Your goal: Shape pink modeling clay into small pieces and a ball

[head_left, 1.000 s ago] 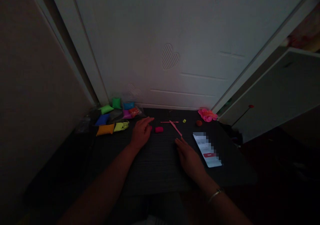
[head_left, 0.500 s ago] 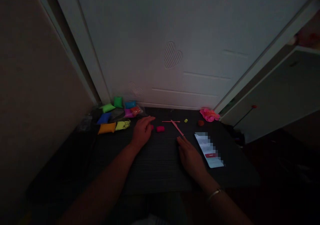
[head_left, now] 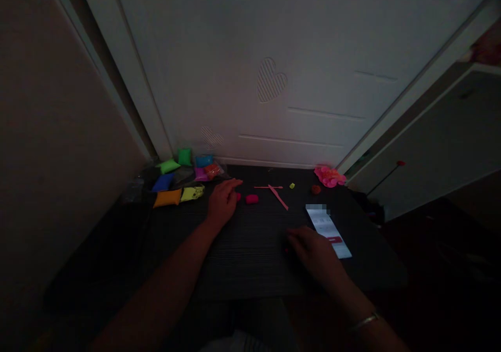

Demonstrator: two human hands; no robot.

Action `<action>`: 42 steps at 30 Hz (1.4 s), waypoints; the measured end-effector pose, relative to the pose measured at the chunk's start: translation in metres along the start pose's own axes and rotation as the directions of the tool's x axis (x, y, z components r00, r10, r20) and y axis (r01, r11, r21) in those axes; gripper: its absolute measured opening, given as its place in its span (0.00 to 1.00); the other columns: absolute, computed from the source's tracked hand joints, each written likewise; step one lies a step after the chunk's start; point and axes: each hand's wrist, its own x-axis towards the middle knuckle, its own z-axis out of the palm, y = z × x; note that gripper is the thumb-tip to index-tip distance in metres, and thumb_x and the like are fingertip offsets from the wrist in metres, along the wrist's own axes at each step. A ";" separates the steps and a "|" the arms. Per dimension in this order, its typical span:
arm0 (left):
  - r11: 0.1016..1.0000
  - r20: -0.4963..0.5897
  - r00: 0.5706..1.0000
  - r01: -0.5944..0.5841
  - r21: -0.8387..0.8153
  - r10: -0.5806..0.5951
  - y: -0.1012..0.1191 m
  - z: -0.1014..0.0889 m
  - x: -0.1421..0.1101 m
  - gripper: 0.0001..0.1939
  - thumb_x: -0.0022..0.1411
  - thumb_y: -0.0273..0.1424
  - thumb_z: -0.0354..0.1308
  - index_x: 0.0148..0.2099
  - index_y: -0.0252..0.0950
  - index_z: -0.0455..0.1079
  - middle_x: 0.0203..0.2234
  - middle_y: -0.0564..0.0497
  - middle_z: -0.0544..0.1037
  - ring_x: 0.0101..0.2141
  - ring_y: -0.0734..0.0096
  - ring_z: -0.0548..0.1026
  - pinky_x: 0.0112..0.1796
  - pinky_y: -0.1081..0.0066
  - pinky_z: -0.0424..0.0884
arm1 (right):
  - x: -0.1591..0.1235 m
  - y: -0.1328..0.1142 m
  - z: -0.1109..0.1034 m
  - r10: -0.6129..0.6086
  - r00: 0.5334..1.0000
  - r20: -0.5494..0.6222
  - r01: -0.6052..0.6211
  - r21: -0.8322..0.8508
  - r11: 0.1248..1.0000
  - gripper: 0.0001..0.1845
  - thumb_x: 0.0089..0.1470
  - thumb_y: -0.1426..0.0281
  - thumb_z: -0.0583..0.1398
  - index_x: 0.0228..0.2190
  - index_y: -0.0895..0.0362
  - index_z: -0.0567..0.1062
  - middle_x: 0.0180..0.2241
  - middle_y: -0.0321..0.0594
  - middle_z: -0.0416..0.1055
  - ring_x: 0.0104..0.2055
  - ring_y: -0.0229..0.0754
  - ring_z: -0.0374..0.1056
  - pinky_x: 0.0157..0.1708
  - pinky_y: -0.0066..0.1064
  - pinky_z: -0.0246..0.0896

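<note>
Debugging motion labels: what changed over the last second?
The right hand pulled back toward the person and slightly right, away from the crossed pink tools, and now overlaps the phone in view. A tiny red speck shows beside it; whether it is held is unclear. The left hand, pink lump, tools and phone stayed put.

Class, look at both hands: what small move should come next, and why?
Probably slide the bare left hand slightly right, to the small pinkish-red, clay-like lump: it lies uncovered close by, while the blurred, bare right hand is nearer the bright-screened phone.
</note>
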 end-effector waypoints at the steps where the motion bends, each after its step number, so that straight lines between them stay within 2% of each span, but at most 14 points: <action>1: 1.000 0.000 1.000 0.002 0.002 -0.002 0.000 0.000 0.000 0.18 0.55 0.21 0.45 0.45 0.36 0.69 0.42 0.48 0.74 0.44 0.68 0.70 0.46 0.64 0.65 | -0.004 -0.004 0.000 0.000 0.999 0.048 0.002 -0.038 0.999 0.15 0.53 0.64 0.52 0.37 0.56 0.74 0.38 0.43 0.72 0.38 0.43 0.68 0.39 0.33 0.61; 4: 1.000 -0.008 1.000 0.011 -0.002 -0.011 0.000 0.001 0.000 0.18 0.55 0.21 0.45 0.45 0.37 0.69 0.42 0.48 0.74 0.44 0.68 0.70 0.46 0.64 0.66 | -0.010 -0.011 0.002 0.054 0.990 0.133 -0.037 -0.131 0.991 0.12 0.51 0.63 0.54 0.32 0.55 0.74 0.34 0.42 0.72 0.34 0.43 0.69 0.34 0.32 0.61; 7: 1.000 -0.006 1.000 0.006 -0.010 -0.006 0.000 0.001 0.000 0.18 0.55 0.21 0.45 0.45 0.37 0.69 0.41 0.49 0.74 0.44 0.68 0.70 0.46 0.65 0.66 | -0.002 -0.016 0.004 0.044 0.983 0.178 -0.027 -0.097 0.995 0.10 0.52 0.66 0.53 0.30 0.55 0.74 0.32 0.40 0.72 0.33 0.41 0.69 0.33 0.30 0.60; 10: 1.000 0.005 1.000 -0.002 -0.002 0.002 -0.001 0.002 0.000 0.18 0.55 0.21 0.45 0.45 0.35 0.69 0.42 0.47 0.74 0.44 0.69 0.70 0.46 0.65 0.65 | 0.017 -0.019 0.008 -0.043 0.990 0.134 0.039 0.030 0.999 0.11 0.53 0.68 0.53 0.34 0.55 0.74 0.36 0.39 0.72 0.38 0.40 0.68 0.38 0.29 0.60; 13: 1.000 0.009 1.000 -0.008 0.001 0.008 -0.001 0.002 -0.001 0.17 0.55 0.21 0.45 0.45 0.34 0.69 0.42 0.46 0.74 0.45 0.68 0.70 0.46 0.66 0.65 | 0.043 -0.019 0.014 -0.071 0.994 0.080 0.063 0.099 0.993 0.13 0.53 0.69 0.53 0.38 0.57 0.73 0.38 0.40 0.72 0.39 0.39 0.68 0.40 0.29 0.60; 17: 1.000 0.006 1.000 -0.009 0.006 0.009 0.000 0.001 0.000 0.17 0.55 0.21 0.45 0.44 0.35 0.69 0.41 0.47 0.74 0.44 0.69 0.70 0.46 0.66 0.65 | 0.065 -0.016 0.018 -0.111 0.994 0.013 0.111 -0.026 0.993 0.13 0.54 0.70 0.52 0.37 0.58 0.74 0.38 0.42 0.71 0.40 0.40 0.67 0.42 0.30 0.59; 21: 1.000 -0.001 1.000 -0.002 -0.003 0.002 0.001 0.001 0.000 0.18 0.55 0.21 0.45 0.44 0.37 0.69 0.41 0.48 0.74 0.44 0.68 0.71 0.46 0.64 0.66 | 0.057 -0.017 0.019 -0.075 0.997 -0.017 0.071 -0.166 0.984 0.14 0.56 0.67 0.51 0.37 0.57 0.75 0.38 0.44 0.69 0.39 0.41 0.66 0.40 0.30 0.60; 24: 1.000 0.002 1.000 0.001 -0.008 -0.001 0.002 0.001 0.000 0.18 0.55 0.21 0.45 0.44 0.36 0.69 0.41 0.48 0.74 0.44 0.68 0.70 0.46 0.64 0.65 | 0.043 -0.025 0.023 -0.114 0.993 -0.021 0.105 -0.257 0.961 0.16 0.57 0.68 0.49 0.40 0.56 0.74 0.39 0.46 0.69 0.41 0.44 0.64 0.41 0.32 0.59; 27: 1.000 0.004 1.000 0.004 -0.011 -0.004 0.002 0.002 0.000 0.18 0.55 0.21 0.45 0.44 0.37 0.70 0.41 0.48 0.74 0.44 0.68 0.70 0.46 0.64 0.65 | 0.042 -0.029 0.025 -0.152 0.988 0.006 0.149 -0.240 0.959 0.16 0.56 0.70 0.49 0.41 0.56 0.73 0.39 0.46 0.69 0.42 0.44 0.64 0.41 0.32 0.59; 29: 1.000 0.003 1.000 0.006 -0.017 -0.006 0.001 0.002 0.000 0.18 0.55 0.21 0.45 0.44 0.37 0.70 0.42 0.48 0.74 0.44 0.67 0.70 0.46 0.63 0.65 | 0.050 -0.028 0.022 -0.114 0.993 0.022 0.116 -0.148 0.982 0.15 0.56 0.69 0.50 0.39 0.57 0.74 0.39 0.44 0.70 0.41 0.42 0.65 0.41 0.30 0.59; 32: 1.000 -0.001 1.000 0.010 -0.012 -0.010 -0.001 0.002 -0.001 0.18 0.55 0.22 0.45 0.45 0.38 0.69 0.42 0.48 0.74 0.44 0.68 0.70 0.45 0.64 0.66 | 0.065 -0.020 0.013 0.051 0.996 0.067 -0.050 -0.010 0.999 0.13 0.53 0.66 0.53 0.34 0.58 0.75 0.35 0.41 0.72 0.36 0.40 0.68 0.35 0.28 0.60; 35: 1.000 0.002 1.000 0.007 0.001 -0.007 -0.001 0.002 -0.001 0.18 0.56 0.22 0.45 0.45 0.37 0.69 0.42 0.48 0.74 0.43 0.68 0.71 0.45 0.65 0.66 | 0.072 -0.015 0.005 0.148 0.975 0.166 -0.151 0.007 0.989 0.13 0.50 0.62 0.55 0.31 0.58 0.75 0.30 0.40 0.73 0.31 0.40 0.69 0.28 0.27 0.58; 42: 1.000 0.011 1.000 0.004 0.010 -0.004 0.002 0.001 -0.001 0.18 0.55 0.22 0.45 0.45 0.38 0.69 0.42 0.48 0.74 0.43 0.67 0.71 0.45 0.63 0.66 | 0.074 -0.017 0.004 0.123 0.976 0.180 -0.115 -0.055 0.992 0.13 0.49 0.61 0.56 0.27 0.58 0.74 0.27 0.40 0.72 0.30 0.39 0.68 0.26 0.27 0.57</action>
